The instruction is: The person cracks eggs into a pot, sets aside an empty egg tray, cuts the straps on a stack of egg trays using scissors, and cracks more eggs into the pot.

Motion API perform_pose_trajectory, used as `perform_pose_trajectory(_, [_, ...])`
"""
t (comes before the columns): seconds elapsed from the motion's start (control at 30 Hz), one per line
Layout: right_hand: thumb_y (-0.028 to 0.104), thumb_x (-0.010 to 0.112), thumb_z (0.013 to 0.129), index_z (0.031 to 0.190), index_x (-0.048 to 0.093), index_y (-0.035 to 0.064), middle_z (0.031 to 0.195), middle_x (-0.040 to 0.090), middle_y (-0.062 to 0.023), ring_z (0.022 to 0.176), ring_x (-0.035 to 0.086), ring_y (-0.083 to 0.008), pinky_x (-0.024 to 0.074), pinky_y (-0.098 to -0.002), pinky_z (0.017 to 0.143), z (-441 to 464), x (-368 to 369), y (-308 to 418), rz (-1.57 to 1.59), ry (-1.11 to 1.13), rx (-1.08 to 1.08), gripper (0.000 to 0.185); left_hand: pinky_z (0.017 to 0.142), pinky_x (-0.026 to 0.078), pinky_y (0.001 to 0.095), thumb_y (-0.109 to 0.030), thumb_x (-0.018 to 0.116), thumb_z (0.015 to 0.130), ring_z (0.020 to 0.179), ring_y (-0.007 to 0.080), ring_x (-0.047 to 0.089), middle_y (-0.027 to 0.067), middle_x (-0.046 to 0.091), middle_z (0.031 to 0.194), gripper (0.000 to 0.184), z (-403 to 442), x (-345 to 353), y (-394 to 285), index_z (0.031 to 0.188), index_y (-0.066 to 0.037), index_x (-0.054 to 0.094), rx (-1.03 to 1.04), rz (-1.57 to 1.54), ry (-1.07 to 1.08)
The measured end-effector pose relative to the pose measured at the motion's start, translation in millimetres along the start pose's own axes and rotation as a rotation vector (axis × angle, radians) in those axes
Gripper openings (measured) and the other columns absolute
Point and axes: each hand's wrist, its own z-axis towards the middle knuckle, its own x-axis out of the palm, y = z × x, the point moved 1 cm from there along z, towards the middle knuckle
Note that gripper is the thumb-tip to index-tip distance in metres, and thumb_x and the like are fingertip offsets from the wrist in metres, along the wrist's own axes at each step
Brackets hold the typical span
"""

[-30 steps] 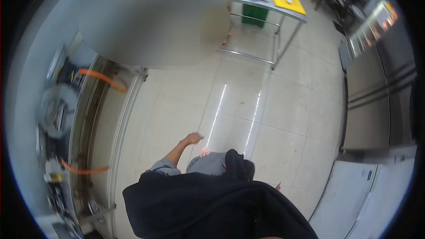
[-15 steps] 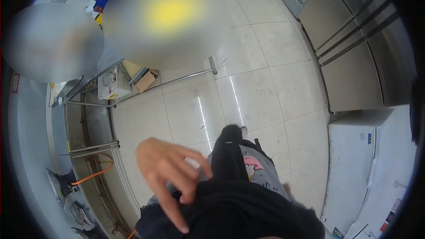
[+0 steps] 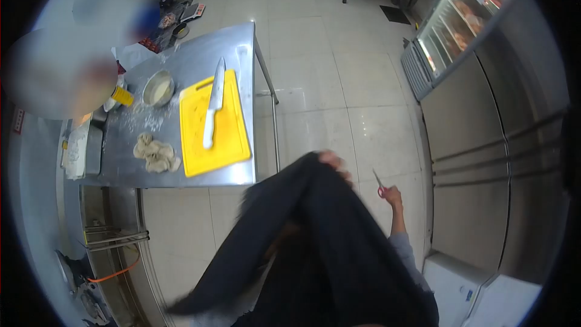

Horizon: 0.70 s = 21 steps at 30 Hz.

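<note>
Half a second ago the left hand (image 3: 334, 162) hung in front of the black cloth (image 3: 302, 206) with its fingers loosely spread; now it is farther out, blurred and partly hidden behind the fabric, its fingers closed on the cloth, which has risen into a peak; the right hand (image 3: 393, 195), mostly hidden before, now shows off to the side, fingers wrapped round the red handle of small scissors (image 3: 379, 185), their tip pointing away over the floor; the steel table (image 3: 236, 48) has come clearly into view.

On it a round metal bowl (image 3: 158, 88) holds something pale, its surface hard to make out; a rectangular container (image 3: 77, 152) near the wall holds white material — powdery, perhaps.

The cloth is soft, matte and folded; the tabletop is smooth, dusted white; lumpy, doughy pieces (image 3: 156, 154) lie beside a flat yellow board (image 3: 227, 136) — a white-handled knife (image 3: 215, 103) rests on it.
</note>
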Motion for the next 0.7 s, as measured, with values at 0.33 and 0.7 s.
perform_pose_trajectory(0.33, [0.035, 0.063, 0.073, 0.091, 0.058, 0.002, 0.078, 0.062, -0.0157, 0.066, 0.061, -0.0272, 0.0511, -0.042, 0.058, 90.0, -51.9, -14.1, 1.128, 0.332, 0.244, 0.038, 0.078, 0.039, 0.0325, -0.023, 0.057, 0.085, 0.077, 0.0127, 0.05, -0.0032, 0.058, 0.087, 0.01, 266.0, -85.4, -141.4, 0.086, -0.016, 0.064, -0.06, 0.422, 0.056])
perform_pose_trajectory(0.7, [0.032, 0.062, 0.083, 0.059, 0.059, 0.0108, 0.051, 0.052, -0.0027, 0.043, 0.048, -0.0135, 0.0353, -0.0329, 0.038, 678.1, -195.8, 386.9, 0.056, 0.384, -0.173, 0.032, 0.074, 0.04, 0.0301, -0.025, 0.053, 0.087, 0.079, 0.013, 0.053, 0.0021, 0.059, 0.091, 0.019, 469.4, 49.5, -329.5, 0.091, -0.01, 0.062, 0.106, 1.348, 0.782])
